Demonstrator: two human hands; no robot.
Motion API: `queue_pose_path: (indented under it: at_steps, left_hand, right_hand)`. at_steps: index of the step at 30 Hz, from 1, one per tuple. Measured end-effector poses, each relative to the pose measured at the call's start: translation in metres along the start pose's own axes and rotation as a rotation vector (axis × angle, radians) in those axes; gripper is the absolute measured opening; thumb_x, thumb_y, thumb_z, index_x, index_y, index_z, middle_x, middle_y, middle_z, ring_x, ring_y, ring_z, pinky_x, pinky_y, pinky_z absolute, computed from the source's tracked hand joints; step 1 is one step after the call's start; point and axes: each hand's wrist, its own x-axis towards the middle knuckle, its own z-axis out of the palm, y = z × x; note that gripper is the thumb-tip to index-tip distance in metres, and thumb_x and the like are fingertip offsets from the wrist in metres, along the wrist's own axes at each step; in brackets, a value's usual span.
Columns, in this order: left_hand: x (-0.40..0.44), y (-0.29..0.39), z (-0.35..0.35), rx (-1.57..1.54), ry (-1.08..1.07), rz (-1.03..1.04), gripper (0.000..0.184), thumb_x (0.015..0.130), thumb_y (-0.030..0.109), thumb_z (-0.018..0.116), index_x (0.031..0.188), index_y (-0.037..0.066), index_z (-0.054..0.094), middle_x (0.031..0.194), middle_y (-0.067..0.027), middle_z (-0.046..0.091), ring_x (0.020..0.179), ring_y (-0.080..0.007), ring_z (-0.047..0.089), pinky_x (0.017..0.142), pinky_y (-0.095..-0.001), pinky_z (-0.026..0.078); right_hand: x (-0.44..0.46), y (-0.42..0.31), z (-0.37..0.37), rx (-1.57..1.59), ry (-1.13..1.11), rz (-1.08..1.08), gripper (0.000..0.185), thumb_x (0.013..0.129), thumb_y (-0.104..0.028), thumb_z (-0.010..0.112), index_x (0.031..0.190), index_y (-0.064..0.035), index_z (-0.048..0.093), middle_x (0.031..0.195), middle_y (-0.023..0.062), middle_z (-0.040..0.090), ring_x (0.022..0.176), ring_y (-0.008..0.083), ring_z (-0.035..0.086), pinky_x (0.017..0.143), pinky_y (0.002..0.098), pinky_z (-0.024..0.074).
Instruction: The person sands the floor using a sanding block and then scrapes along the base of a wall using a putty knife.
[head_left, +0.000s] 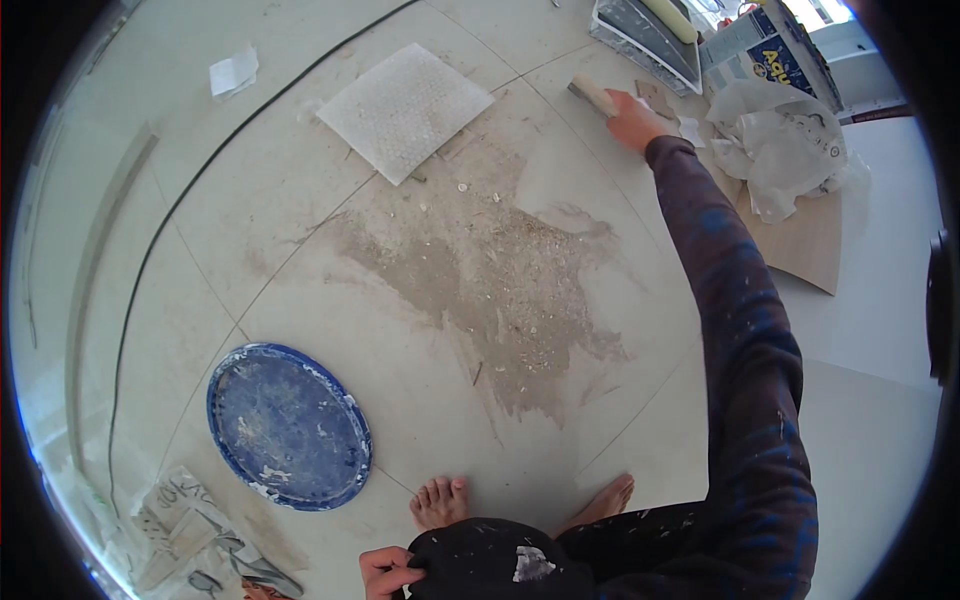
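Note:
At the upper right my right hand (pixel 637 122) is closed around a pale block-like tool (pixel 594 95) with a darker edge, held low over the tiled floor. My left hand (pixel 388 572) is at the bottom, beside my dark, paint-spotted clothing, its fingers curled; what it grips, if anything, is hidden. Between my feet and the tool a patch of brown dust and debris (pixel 520 290) spreads over the tiles. A sheet of bubble wrap (pixel 405 112) lies at the patch's upper left side.
A blue, paint-stained lid (pixel 290 427) lies left of my feet. A dark cable (pixel 165 220) curves along the left. At the upper right are a paint tray (pixel 645 50), a box (pixel 765 60), crumpled plastic (pixel 785 145) and a wooden board (pixel 810 240).

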Motion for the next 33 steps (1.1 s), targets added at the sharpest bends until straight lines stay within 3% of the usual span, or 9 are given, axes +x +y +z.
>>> queue_pose_path:
  at_steps: [5, 11, 14, 16, 19, 23, 30, 32, 33]
  left_hand:
    - [-0.014, 0.001, 0.003, -0.087, -0.002, -0.106, 0.068, 0.087, 0.053, 0.068, 0.126, -0.002, 0.057, 0.116, -0.0219, 0.052, 0.104, -0.0276, 0.052, 0.089, -0.0375, 0.044]
    - [-0.02, -0.004, 0.002, -0.026, 0.056, 0.005, 0.067, 0.088, 0.051, 0.065, 0.128, -0.002, 0.055, 0.118, -0.0225, 0.051, 0.104, -0.0282, 0.052, 0.092, -0.0401, 0.044]
    - [-0.021, 0.001, 0.0, 0.02, 0.036, 0.019, 0.063, 0.091, 0.05, 0.062, 0.126, -0.002, 0.056, 0.117, -0.0227, 0.052, 0.105, -0.0286, 0.053, 0.094, -0.041, 0.044]
    - [-0.025, 0.001, 0.004, 0.0, 0.047, 0.019, 0.062, 0.092, 0.05, 0.061, 0.126, -0.003, 0.056, 0.117, -0.0226, 0.052, 0.105, -0.0287, 0.053, 0.094, -0.041, 0.044]
    - [-0.018, 0.0, 0.008, -0.018, 0.012, 0.047, 0.061, 0.095, 0.05, 0.058, 0.125, -0.003, 0.056, 0.117, -0.0225, 0.053, 0.105, -0.0288, 0.053, 0.095, -0.0411, 0.044]
    - [-0.019, 0.0, 0.023, -0.025, -0.015, -0.003, 0.064, 0.097, 0.054, 0.055, 0.125, -0.003, 0.056, 0.116, -0.0225, 0.053, 0.106, -0.029, 0.053, 0.095, -0.0414, 0.044]
    - [-0.012, 0.001, 0.036, -0.003, -0.072, 0.024, 0.065, 0.097, 0.057, 0.055, 0.125, -0.002, 0.056, 0.119, -0.0228, 0.052, 0.107, -0.0296, 0.053, 0.097, -0.0432, 0.044]
    - [-0.021, 0.002, 0.038, -0.043, -0.052, -0.017, 0.075, 0.09, 0.064, 0.062, 0.127, 0.0, 0.055, 0.121, -0.0215, 0.05, 0.108, -0.0298, 0.052, 0.099, -0.0446, 0.043]
    - [-0.022, 0.001, 0.037, -0.037, -0.048, -0.015, 0.076, 0.089, 0.065, 0.064, 0.127, 0.0, 0.055, 0.121, -0.0214, 0.05, 0.109, -0.0298, 0.052, 0.099, -0.0447, 0.043]
  right_hand:
    - [-0.076, -0.045, 0.019, -0.073, -0.145, -0.117, 0.052, 0.085, -0.009, 0.055, 0.136, -0.0135, 0.061, 0.118, 0.0195, 0.071, 0.111, 0.039, 0.066, 0.096, 0.0505, 0.0516]
    - [-0.21, -0.124, -0.007, 0.116, -0.25, -0.161, 0.05, 0.088, -0.005, 0.054, 0.136, -0.0154, 0.06, 0.115, 0.0123, 0.073, 0.1, 0.0325, 0.071, 0.088, 0.0466, 0.0552]
    - [-0.229, -0.132, -0.033, 0.171, -0.329, -0.112, 0.06, 0.082, 0.0, 0.057, 0.14, -0.014, 0.056, 0.119, 0.014, 0.071, 0.104, 0.0338, 0.069, 0.091, 0.0476, 0.0551]
    - [-0.246, -0.121, -0.042, 0.091, -0.22, -0.122, 0.053, 0.087, -0.001, 0.055, 0.139, -0.0145, 0.057, 0.122, 0.0136, 0.07, 0.108, 0.0339, 0.067, 0.089, 0.046, 0.0552]
    - [-0.281, -0.099, -0.005, 0.04, -0.159, -0.17, 0.053, 0.087, 0.001, 0.055, 0.139, -0.0109, 0.055, 0.131, 0.0147, 0.065, 0.114, 0.0357, 0.064, 0.091, 0.0457, 0.0545]
    - [-0.239, -0.075, 0.016, -0.006, -0.054, -0.056, 0.056, 0.085, 0.001, 0.056, 0.141, -0.0052, 0.053, 0.14, 0.0168, 0.06, 0.121, 0.037, 0.06, 0.101, 0.0451, 0.0506]
    - [-0.263, -0.073, 0.024, -0.114, -0.053, -0.137, 0.063, 0.082, 0.004, 0.058, 0.142, -0.0105, 0.055, 0.14, 0.0128, 0.062, 0.123, 0.0348, 0.061, 0.1, 0.0443, 0.0532]
    - [-0.238, -0.067, 0.004, 0.065, -0.152, -0.049, 0.056, 0.088, -0.003, 0.056, 0.144, -0.0091, 0.054, 0.141, 0.0125, 0.062, 0.119, 0.0358, 0.062, 0.096, 0.0471, 0.0542]
    - [-0.247, -0.059, 0.021, 0.022, -0.057, -0.117, 0.054, 0.088, -0.004, 0.056, 0.142, -0.0099, 0.056, 0.14, 0.0118, 0.062, 0.117, 0.0354, 0.063, 0.094, 0.0473, 0.0555]
